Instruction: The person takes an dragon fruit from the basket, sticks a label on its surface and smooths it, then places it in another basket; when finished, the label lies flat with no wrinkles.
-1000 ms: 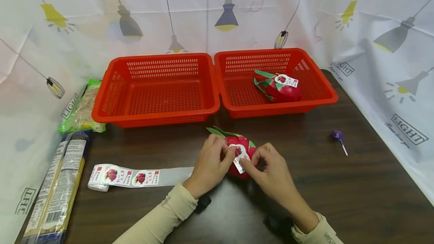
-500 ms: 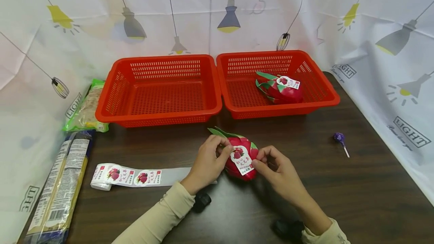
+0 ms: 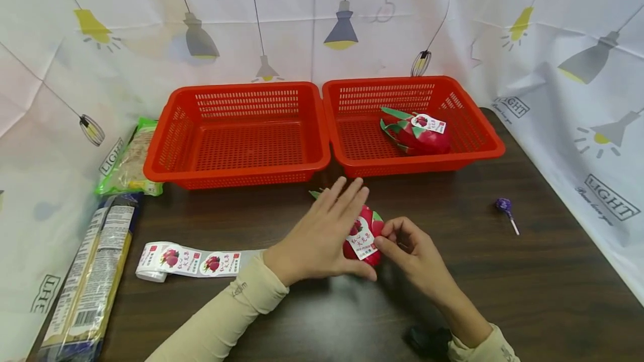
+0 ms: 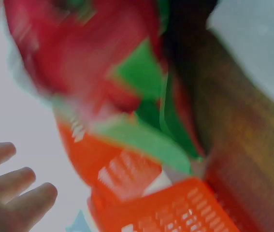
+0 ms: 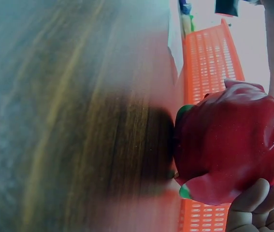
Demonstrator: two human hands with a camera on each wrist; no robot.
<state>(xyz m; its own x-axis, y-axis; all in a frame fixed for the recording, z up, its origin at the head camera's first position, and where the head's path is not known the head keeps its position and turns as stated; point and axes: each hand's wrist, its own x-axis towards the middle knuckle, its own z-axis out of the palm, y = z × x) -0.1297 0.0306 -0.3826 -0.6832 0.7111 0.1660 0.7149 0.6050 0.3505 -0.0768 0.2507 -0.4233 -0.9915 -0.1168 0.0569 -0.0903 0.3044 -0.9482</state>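
A red dragon fruit [image 3: 370, 215] with green leaf tips lies on the dark table, a white printed sticker [image 3: 361, 242] on its upper side. My left hand [image 3: 319, 236] spreads over the fruit's left part with straight fingers and thumb apart, hiding much of it. In the left wrist view those stretched fingers [image 4: 23, 193] show beside the blurred fruit. At the fruit's right side, my right hand [image 3: 415, 256] holds on with curled fingers, thumb and forefinger right by the sticker's edge. Its curled fingers [image 5: 252, 198] meet the red skin in the right wrist view.
Behind stand two red baskets; the left basket [image 3: 246, 175] has nothing in it, the right basket [image 3: 422, 166] holds another stickered dragon fruit [image 3: 430, 141]. A sticker strip [image 3: 221, 264] lies left, near a long package [image 3: 98, 272] and a green-edged bag [image 3: 131, 163]. A lollipop [image 3: 503, 204] lies right.
Both hands were at the sticker, and my right fingers shifted to its right edge. My left hand has since let go and opened wide over the fruit.
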